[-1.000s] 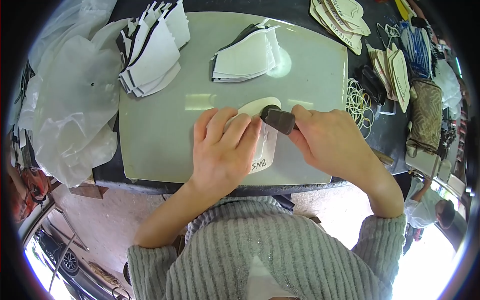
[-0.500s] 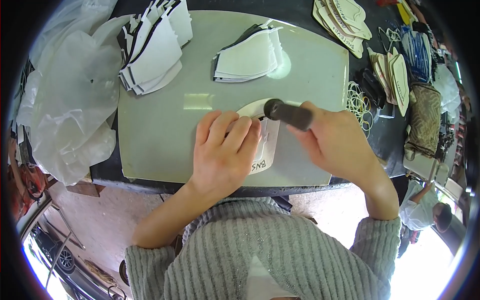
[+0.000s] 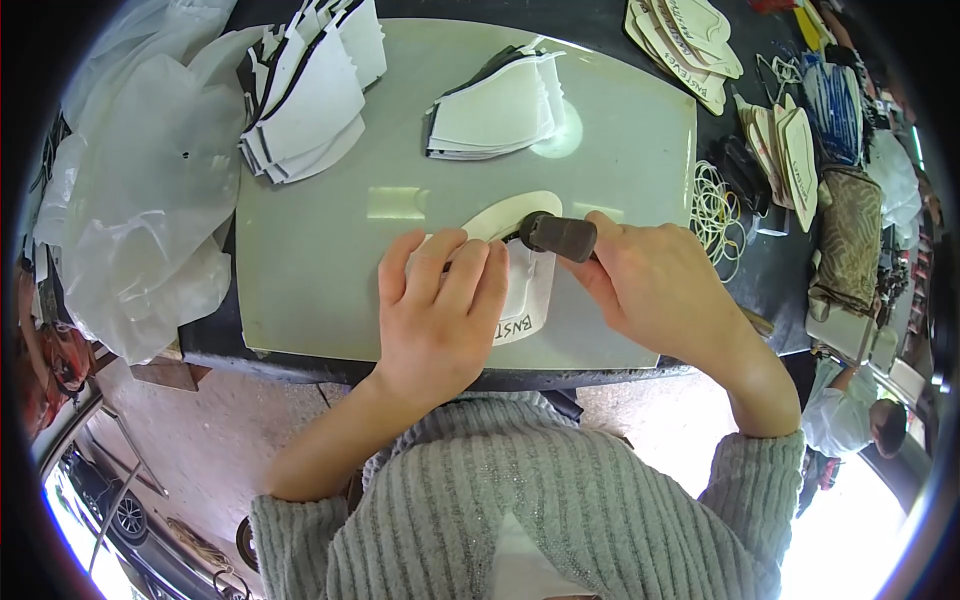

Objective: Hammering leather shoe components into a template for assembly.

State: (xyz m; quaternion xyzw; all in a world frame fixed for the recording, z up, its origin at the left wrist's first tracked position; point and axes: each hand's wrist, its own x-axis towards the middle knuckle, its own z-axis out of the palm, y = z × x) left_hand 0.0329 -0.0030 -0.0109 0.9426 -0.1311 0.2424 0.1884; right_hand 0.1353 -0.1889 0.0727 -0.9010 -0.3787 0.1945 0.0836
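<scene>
A cream card template (image 3: pixel 515 212) with a curved upper edge and dark lettering lies on the pale grey-green board. My left hand (image 3: pixel 436 305) rests palm down over its left part, fingers stretched and slightly apart. In my right hand (image 3: pixel 655 280) is a dark, blunt, cylindrical tool (image 3: pixel 562 238), closed in the fingers. Its rounded left end sits over the template, close to my left fingertips. A pale piece with a dark edge shows by the template's inner opening, partly hidden under my left hand. I cannot make out the tool's exact kind.
Stacked white pieces with black edges (image 3: pixel 310 115) and a second white stack (image 3: pixel 495 108) lie toward the board's far side. Clear plastic bags (image 3: pixel 140 200) are at left. Card templates (image 3: pixel 685 45), tangled cord (image 3: pixel 715 215) and a patterned pouch (image 3: pixel 848 240) are at right.
The dark tool and my right hand have shifted slightly left, with the tool's rounded end a little lower over the template. My left hand has moved slightly left, still lying on the card.
</scene>
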